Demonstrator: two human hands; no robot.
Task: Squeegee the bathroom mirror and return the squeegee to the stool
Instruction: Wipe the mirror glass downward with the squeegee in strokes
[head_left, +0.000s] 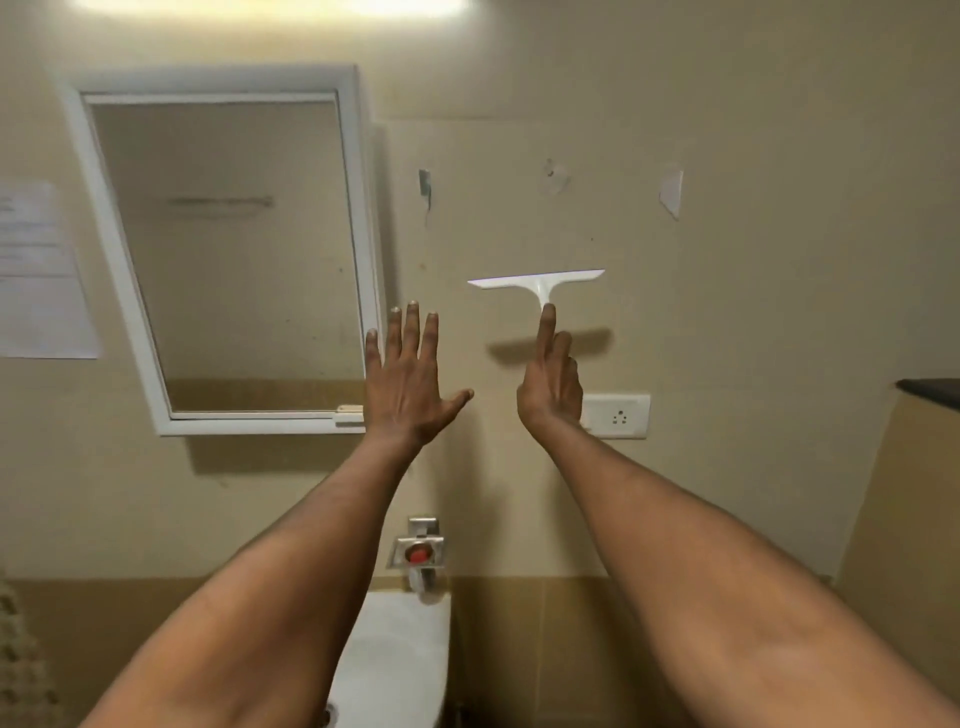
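While my right hand (550, 382) grips the white squeegee (540, 285) blade-up off to the right of the mirror (228, 249), my left hand (410, 374) hangs open and empty. Wiping looks about to start: next I must bring the blade across onto the glass.

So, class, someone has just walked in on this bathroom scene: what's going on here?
A person stands facing a bathroom wall with both arms raised. The right hand holds a white squeegee by its handle, blade up, out to the right of the white-framed mirror and not on the glass. The left hand is open and empty, fingers spread, near the mirror's lower right corner. No stool is in view.
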